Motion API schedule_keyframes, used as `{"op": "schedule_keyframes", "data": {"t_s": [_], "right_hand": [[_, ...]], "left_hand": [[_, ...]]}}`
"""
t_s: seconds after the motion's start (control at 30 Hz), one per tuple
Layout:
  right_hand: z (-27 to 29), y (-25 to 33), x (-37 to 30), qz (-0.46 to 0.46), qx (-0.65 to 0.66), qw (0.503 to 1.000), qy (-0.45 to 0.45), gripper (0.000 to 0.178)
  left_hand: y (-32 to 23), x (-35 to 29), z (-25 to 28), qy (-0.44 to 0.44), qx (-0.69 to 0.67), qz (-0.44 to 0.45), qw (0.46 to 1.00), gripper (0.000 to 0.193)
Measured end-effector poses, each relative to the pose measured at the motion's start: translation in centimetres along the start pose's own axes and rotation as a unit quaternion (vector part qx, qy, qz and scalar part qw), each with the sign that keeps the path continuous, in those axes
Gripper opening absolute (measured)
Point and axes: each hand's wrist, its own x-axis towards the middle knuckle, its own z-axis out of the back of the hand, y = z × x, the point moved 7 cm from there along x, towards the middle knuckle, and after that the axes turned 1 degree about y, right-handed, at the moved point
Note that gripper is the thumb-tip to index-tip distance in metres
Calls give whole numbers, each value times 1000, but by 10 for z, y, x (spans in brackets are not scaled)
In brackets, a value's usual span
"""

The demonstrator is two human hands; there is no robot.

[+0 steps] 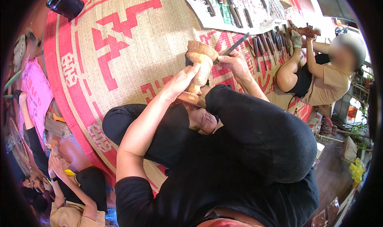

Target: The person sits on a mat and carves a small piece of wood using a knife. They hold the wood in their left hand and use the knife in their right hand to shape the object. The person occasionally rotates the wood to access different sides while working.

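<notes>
A pale carved wooden piece (pixel 204 68) stands tilted between my legs, with a wide round top, a curved middle and a flat base near my foot. My left hand (pixel 180 82) is closed on its near left side, fingers partly hidden by the wood. At its right, my right hand (pixel 236 65) grips a long, dark, flat file-like tool (pixel 237 44). One end of that tool points up and right, away from me; its lower end meets the wood's right side, though the exact contact is hidden by the fingers.
I sit on a red and straw-coloured woven mat (pixel 131 47). Several dark-handled carving tools (pixel 267 43) lie in a row, others on a white sheet (pixel 255 21). A dark jar (pixel 66 3) stands far left. One person (pixel 325 75) sits at right, another (pixel 76 191) at lower left.
</notes>
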Motion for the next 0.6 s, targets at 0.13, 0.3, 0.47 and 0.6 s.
{"op": "schedule_keyframes", "data": {"t_s": [0.13,0.3,0.47,0.6], "right_hand": [[2,31,-4,88,-93,992,-18,12],[-33,75,-16,149,-37,988,22,18],[-63,55,-14,101,-73,990,70,21],[-74,47,-21,79,-82,991,65,30]], "left_hand": [[-3,-2,12,-31,193,-30,980,69],[-23,-15,10,-84,299,-40,950,77],[-27,-18,8,-95,327,-44,939,72],[-28,-18,4,-95,338,-43,935,68]]}}
